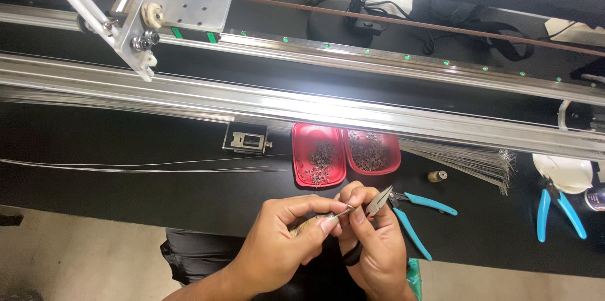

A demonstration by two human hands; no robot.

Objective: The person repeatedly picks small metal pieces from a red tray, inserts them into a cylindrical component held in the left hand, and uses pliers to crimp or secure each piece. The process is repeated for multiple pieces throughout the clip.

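Observation:
My left hand (287, 238) pinches a thin metal piece (340, 214), its tip pointing right toward my other hand. My right hand (372, 247) grips small pliers (380, 201) with dark handles, and the jaws meet the end of that metal piece. Both hands hover over the front edge of a black workbench (126, 194). Just beyond them sit two red trays, the left tray (299, 143) and the right tray (394, 150), each holding several tiny dark parts.
Blue-handled pliers (419, 213) lie right of my hands, with another blue-handled pair (558, 210) at far right. Thin wires (126, 166) run along the bench at left, and a wire bundle (472, 161) fans out at right. A long metal rail (315, 109) with a carriage (157, 11) crosses behind.

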